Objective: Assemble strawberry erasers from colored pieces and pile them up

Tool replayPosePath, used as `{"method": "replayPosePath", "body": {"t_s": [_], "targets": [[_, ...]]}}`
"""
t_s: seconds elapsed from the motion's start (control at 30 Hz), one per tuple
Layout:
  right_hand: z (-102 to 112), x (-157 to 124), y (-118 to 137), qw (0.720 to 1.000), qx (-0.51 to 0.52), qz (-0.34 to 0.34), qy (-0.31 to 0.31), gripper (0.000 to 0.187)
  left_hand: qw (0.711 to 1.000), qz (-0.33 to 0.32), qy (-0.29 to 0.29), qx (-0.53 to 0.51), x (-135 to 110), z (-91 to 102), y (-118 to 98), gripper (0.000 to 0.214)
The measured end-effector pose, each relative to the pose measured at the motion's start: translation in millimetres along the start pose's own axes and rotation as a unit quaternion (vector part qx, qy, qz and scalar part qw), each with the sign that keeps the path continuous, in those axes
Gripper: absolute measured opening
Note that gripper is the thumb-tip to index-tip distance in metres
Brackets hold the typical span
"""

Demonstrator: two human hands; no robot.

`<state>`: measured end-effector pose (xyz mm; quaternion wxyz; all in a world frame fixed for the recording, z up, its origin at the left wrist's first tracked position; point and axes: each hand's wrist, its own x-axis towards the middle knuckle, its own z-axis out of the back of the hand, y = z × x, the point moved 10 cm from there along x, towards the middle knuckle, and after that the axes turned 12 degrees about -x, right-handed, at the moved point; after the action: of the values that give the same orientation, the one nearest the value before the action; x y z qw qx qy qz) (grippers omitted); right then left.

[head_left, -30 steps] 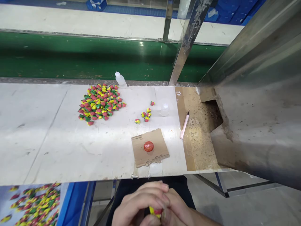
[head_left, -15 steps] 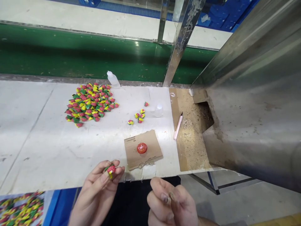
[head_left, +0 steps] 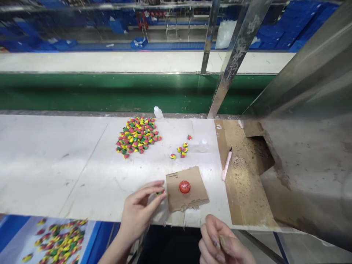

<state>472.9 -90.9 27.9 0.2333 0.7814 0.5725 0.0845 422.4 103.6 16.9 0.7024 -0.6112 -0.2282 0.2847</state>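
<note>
Just beside the cardboard [head_left: 195,192], the left hand [head_left: 140,211] pinches a strawberry piece [head_left: 160,192], right hand [head_left: 222,242] half-curled.

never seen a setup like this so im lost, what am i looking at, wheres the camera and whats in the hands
This is a view from a camera worn on a person's head, looking down at their bare hands. The left hand pinches a small strawberry-shaped piece beside a cardboard square bearing a round red object. The right hand is nearer the camera; whether it holds anything is unclear. On the white bench lie a heap of similar pieces, a plastic squeeze bottle and a pink craft knife.
</note>
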Motion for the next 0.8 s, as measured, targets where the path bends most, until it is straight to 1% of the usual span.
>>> {"method": "replayPosePath", "body": {"t_s": [0.03, 0.1, 0.23, 0.37, 0.47, 0.53, 0.57, 0.63, 0.73, 0.77, 0.8], "targets": [[3.9, -0.6, 1.2, 1.000, -0.002, -0.002, -0.004, 0.043, 0.999, -0.022, 0.011, 0.039, 12.9, 2.0, -3.3, 0.014], [6.0, -0.5, 5.6, 1.000, -0.001, 0.007, 0.004, 0.041, 0.995, -0.040, 0.046, 0.084, 38.8, -0.3, -9.1, 0.017], [2.3, 2.9, 14.1, 0.999, 0.036, 0.037, 0.018, 0.044, 0.979, -0.059, 0.109, 0.159, 79.8, -17.8, -22.5, 0.018], [-9.4, 4.6, 20.6, 0.990, 0.120, 0.065, 0.041, 0.040, 0.966, -0.073, 0.147, 0.198, 107.9, -41.8, -26.5, 0.009], [-22.3, 4.2, 22.1, 0.983, 0.152, 0.071, 0.075, 0.035, 0.964, -0.095, 0.153, 0.194, 119.0, -54.7, -29.7, 0.008], [-29.5, 3.8, 21.2, 0.983, 0.145, 0.070, 0.093, 0.033, 0.967, -0.114, 0.134, 0.183, 117.2, -54.8, -34.0, 0.016], [-32.1, 3.7, 20.7, 0.982, 0.140, 0.072, 0.100, 0.033, 0.969, -0.123, 0.120, 0.178, 112.5, -52.1, -36.8, 0.019], [-35.8, 3.9, 19.3, 0.982, 0.131, 0.073, 0.112, 0.033, 0.973, -0.137, 0.085, 0.168, 94.8, -43.8, -44.6, 0.020], [-35.6, 5.3, 15.6, 0.985, 0.115, 0.071, 0.109, 0.033, 0.978, -0.154, 0.045, 0.132, 50.0, -33.9, -66.1, 0.014], [-33.8, 5.8, 13.8, 0.987, 0.102, 0.070, 0.099, 0.034, 0.982, -0.161, 0.048, 0.089, 32.5, -34.4, -75.9, 0.010], [-30.5, 6.3, 11.3, 0.991, 0.085, 0.066, 0.080, 0.036, 0.983, -0.166, 0.071, 0.036, 15.0, -39.1, -86.0, 0.009]]}}
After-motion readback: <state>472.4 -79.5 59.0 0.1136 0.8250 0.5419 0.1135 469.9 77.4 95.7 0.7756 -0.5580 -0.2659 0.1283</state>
